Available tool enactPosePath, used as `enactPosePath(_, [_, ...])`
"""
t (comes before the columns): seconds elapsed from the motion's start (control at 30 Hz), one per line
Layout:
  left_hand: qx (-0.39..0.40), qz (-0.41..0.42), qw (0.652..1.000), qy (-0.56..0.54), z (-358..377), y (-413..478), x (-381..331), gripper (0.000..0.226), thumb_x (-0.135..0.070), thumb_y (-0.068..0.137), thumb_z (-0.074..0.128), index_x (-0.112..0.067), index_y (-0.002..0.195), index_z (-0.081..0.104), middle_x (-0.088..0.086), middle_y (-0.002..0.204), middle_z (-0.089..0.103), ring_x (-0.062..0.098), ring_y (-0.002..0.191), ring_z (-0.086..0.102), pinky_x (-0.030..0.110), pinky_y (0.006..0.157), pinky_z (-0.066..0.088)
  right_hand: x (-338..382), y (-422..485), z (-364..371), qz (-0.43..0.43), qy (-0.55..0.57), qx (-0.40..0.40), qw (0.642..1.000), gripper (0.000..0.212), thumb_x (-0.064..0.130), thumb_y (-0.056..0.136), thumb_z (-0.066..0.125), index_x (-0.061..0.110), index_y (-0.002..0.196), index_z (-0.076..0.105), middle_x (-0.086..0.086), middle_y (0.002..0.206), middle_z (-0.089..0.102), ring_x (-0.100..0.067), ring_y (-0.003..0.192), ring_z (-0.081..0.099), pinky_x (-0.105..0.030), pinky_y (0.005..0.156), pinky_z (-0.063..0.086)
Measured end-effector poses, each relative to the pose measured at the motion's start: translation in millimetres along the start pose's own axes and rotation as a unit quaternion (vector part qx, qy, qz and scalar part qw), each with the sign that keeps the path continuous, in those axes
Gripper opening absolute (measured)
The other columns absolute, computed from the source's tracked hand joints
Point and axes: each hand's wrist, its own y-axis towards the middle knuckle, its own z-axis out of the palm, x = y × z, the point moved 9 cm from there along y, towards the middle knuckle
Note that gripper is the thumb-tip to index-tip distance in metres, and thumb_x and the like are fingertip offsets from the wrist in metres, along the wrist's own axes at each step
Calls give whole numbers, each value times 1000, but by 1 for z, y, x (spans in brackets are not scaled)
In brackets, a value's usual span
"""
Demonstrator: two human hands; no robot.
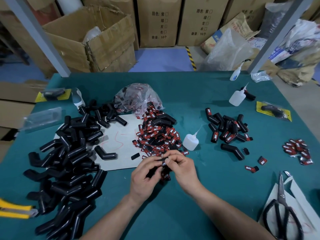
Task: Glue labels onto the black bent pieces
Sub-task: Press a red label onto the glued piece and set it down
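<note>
I am watching a few red-and-black labels (164,168) being pinched between the fingertips of the left hand (143,175) and the right hand (184,168), low over the near middle of the green table (173,213). At least two are showing, and I cannot tell what else the left hand is hiding. No glue is being applied yet, so I am judging this as picking out a label. Finished work is lying right of centre: a labelled pile (228,129) of roughly a dozen pieces, with one bare bent piece (232,150) just beside it. Much more is waiting, as the unlabelled heap (69,161) on the left is running to several dozen, too tangled to count. I am counting three glue bottles (190,142), one big label pile (155,135), a smaller label pile (297,150) and one pair of scissors (282,210).
</note>
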Motion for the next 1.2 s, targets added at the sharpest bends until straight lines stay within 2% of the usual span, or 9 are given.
enactPosePath(0.1, [-6,-27,999,-16,-1,0,4,24,-12,90,72,-20,112,67,-16,121,70,15,110,70,23,99,51,-1,-3,-1,-3,0,-14,1000,19,33,83,64,22,72,74,3,100,70,-12,96,64,-27,88,49])
enactPosePath(0.27, [2,1,1000,-23,2,-1,0,15,-19,97,70,-23,111,67,-12,124,70,20,110,71,26,99,52,-5,-8,4,-8,-19,-13,1000,16,31,77,75,17,70,73,9,98,66,-9,89,64,-22,76,51])
enactPosePath(0.43, [-8,-12,999,-36,0,-2,2,16,-25,98,71,-30,112,65,-9,124,71,24,109,72,30,98,54,0,-7,2,-31,-38,-8,999,22,27,82,68,13,66,66,8,98,66,-10,93,63,-20,83,47])
enactPosePath(0.57, [-6,-15,999,-38,0,-1,3,19,-21,94,74,-30,109,66,-10,122,72,23,108,72,30,97,54,3,-7,3,-31,-33,-5,999,24,27,83,62,25,60,60,8,97,66,-9,93,61,-19,84,45])
enactPosePath(0.8, [-22,-18,999,-36,-3,1,3,28,-12,89,73,-31,107,65,-11,120,73,20,107,72,28,97,53,-5,-3,2,8,22,3,1000,29,34,89,53,16,80,75,3,102,69,-14,93,63,-25,83,49])
enactPosePath(0.87, [-18,-10,999,-29,-3,3,1,27,-10,90,73,-28,110,67,-11,121,72,20,107,72,28,97,54,-4,-3,1,3,13,2,1000,22,33,85,61,19,76,76,3,102,70,-13,96,64,-28,86,49])
enactPosePath(0.93, [-5,7,1000,-15,-2,2,-1,24,-10,91,72,-22,112,71,-7,121,71,21,107,71,29,97,54,-4,-3,1,-2,0,0,1000,17,31,81,67,20,71,75,5,100,70,-11,94,64,-28,82,50])
enactPosePath(1.07, [7,20,1000,14,1,-1,-1,21,-9,91,73,-15,111,73,0,120,71,23,107,72,30,96,55,-6,-4,0,0,20,-18,1000,17,29,76,69,20,61,69,7,94,69,-9,93,63,-25,86,48])
enactPosePath(1.2, [11,24,999,26,4,0,-4,22,-8,91,72,-15,112,72,-2,120,70,21,108,71,29,98,54,-11,-3,-2,10,53,-28,998,20,25,74,70,20,56,66,7,91,68,-9,91,61,-24,86,47])
